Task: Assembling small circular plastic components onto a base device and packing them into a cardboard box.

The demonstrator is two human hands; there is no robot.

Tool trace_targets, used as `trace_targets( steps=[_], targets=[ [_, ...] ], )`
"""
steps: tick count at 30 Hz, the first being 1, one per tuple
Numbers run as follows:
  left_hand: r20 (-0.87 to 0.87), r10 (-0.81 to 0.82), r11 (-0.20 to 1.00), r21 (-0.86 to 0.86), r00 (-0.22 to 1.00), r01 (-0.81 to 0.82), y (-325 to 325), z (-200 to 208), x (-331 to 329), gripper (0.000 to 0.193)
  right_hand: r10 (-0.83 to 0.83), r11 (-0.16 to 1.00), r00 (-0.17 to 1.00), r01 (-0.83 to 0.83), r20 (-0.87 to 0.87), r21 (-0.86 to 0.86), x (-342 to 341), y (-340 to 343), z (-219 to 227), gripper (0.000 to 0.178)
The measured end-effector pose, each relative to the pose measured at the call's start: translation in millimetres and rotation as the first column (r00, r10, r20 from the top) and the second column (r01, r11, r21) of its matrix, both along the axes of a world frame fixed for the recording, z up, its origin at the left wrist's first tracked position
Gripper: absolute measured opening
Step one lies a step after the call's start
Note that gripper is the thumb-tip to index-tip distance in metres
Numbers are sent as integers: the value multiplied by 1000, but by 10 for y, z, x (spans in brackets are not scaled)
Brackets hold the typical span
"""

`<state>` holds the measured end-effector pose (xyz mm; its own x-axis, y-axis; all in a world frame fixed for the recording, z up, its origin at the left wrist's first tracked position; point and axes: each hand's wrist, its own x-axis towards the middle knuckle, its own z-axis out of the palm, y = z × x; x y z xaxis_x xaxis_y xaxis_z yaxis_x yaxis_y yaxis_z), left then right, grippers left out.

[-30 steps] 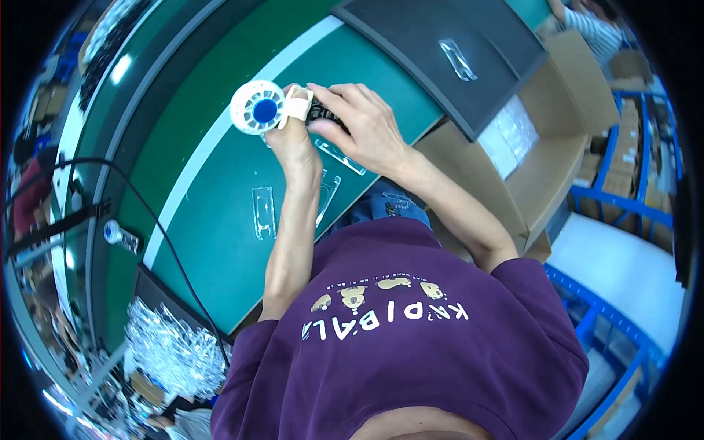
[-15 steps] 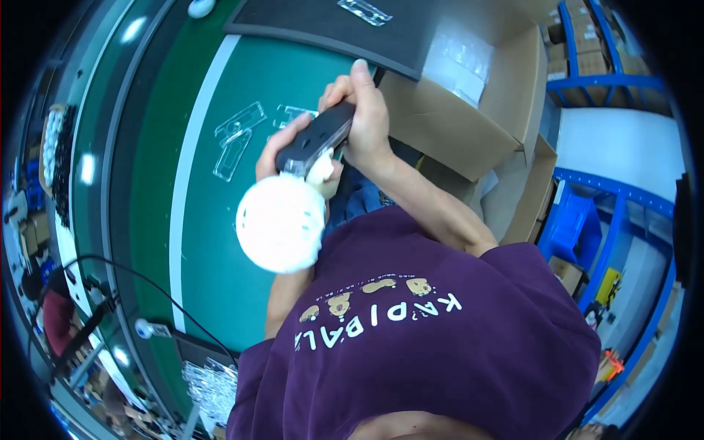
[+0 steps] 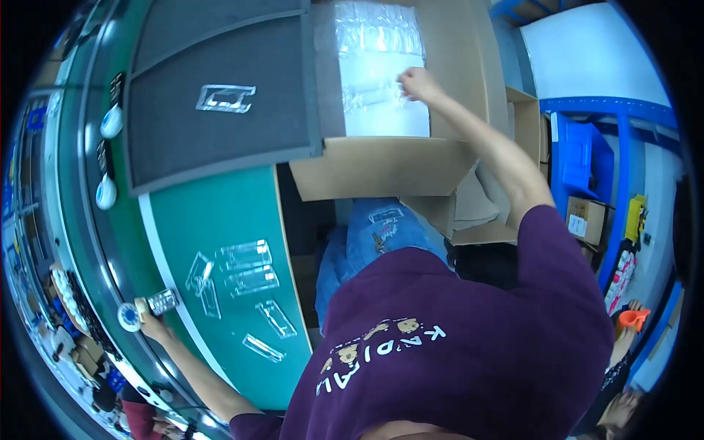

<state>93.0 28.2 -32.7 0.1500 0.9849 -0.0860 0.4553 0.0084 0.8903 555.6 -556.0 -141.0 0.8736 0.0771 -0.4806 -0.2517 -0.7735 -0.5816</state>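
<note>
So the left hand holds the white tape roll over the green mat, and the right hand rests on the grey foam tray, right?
Not quite. In the head view the right hand reaches into the brown cardboard box, touching the clear plastic bags, not the grey foam tray. The rest holds.

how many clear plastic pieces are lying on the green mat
5: two boxy ones side by side, one left of them, one below, one nearest the mat's lower end. Glare may hide more.

We saw the bench (image 3: 220,220) covered in a smooth, matt green mat. On it lay glossy clear plastic pieces (image 3: 246,257); beyond them sat a matt dark grey foam sheet (image 3: 220,139). Beside the foam, the cardboard box (image 3: 381,169) looked dull brown, holding shiny plastic bags (image 3: 381,81).
</note>
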Motion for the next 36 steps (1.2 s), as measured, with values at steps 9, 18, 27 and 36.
trace_targets(
  steps=[9,18,27,36],
  targets=[
    [-717,595,802,558,362,-212,27,46,696,50,607,708,785,-463,124,-533,495,-870,-1705,39],
    [-227,-973,47,36,54,998,-4189,-172,4118,37,46,923,932,98,360,-372,679,-447,-1600,30],
    [-911,-379,197,-248,-160,948,-3965,-2789,4516,58,813,491,268,-793,517,-361,805,265,-1794,29],
    [-730,-618,604,-202,293,771,-4024,-2920,4380,40,297,945,952,-304,72,121,994,153,-1702,32]
  ],
)
